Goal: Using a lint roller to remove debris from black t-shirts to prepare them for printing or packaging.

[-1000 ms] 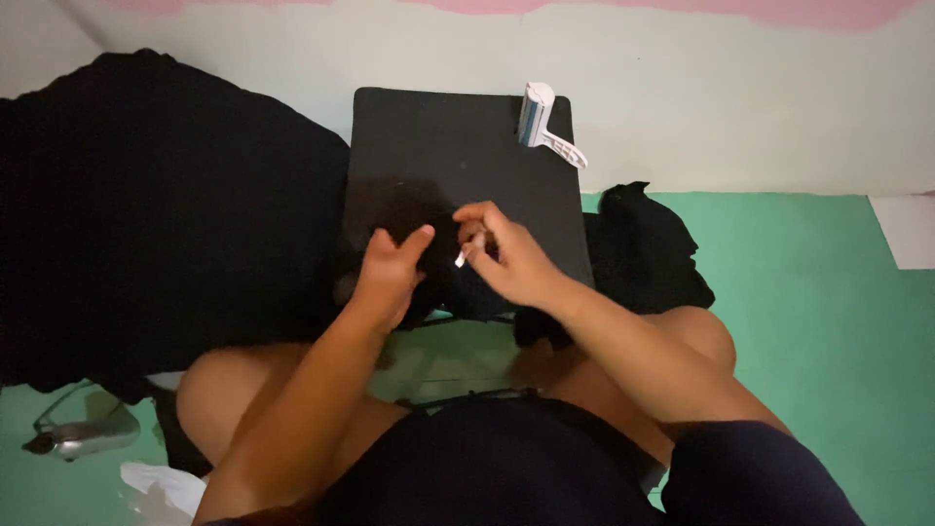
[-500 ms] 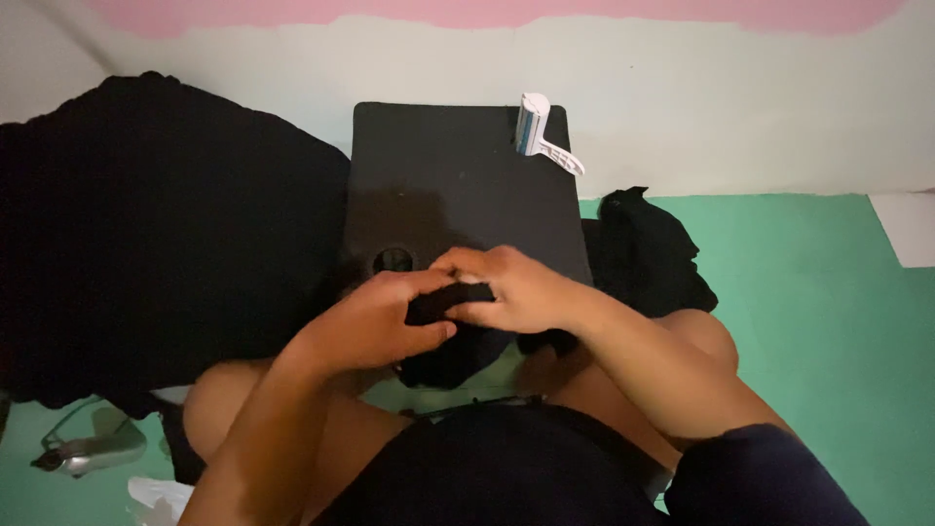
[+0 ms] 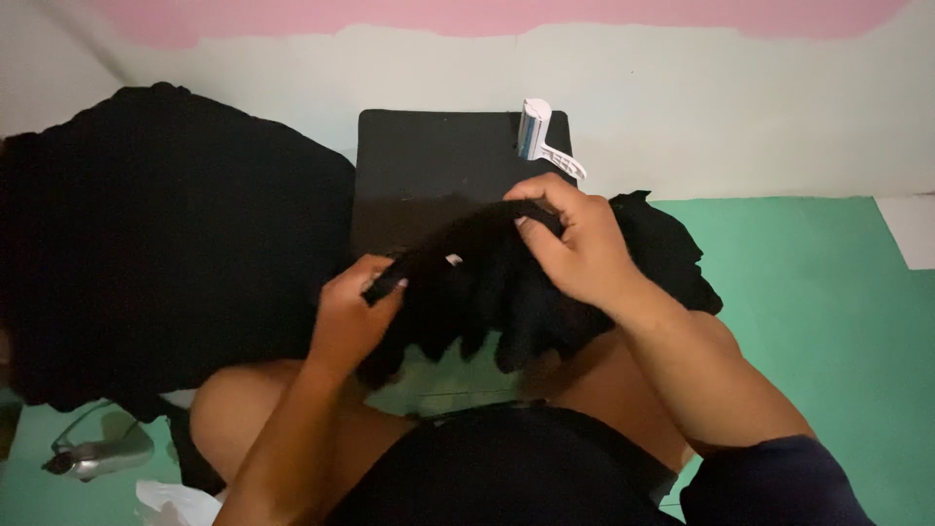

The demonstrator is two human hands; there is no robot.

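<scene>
A black garment [image 3: 487, 292] hangs bunched between both hands above my lap. My left hand [image 3: 353, 314] grips its lower left end. Its upper right edge is pinched in my right hand [image 3: 575, 242], raised higher. A small white tag shows on the cloth between the hands. Behind the cloth lies a flat black board [image 3: 429, 166] against the wall, partly hidden by the garment.
A large heap of black cloth [image 3: 166, 244] fills the left. Another black garment [image 3: 672, 253] lies right of the board on the green floor [image 3: 828, 321]. A white lint roller [image 3: 538, 136] leans on the wall. A clothes iron [image 3: 97, 453] sits at the lower left.
Both hands have moved apart and lifted, stretching the black garment out between them. Earlier they were close together on the bunched cloth over the board.
</scene>
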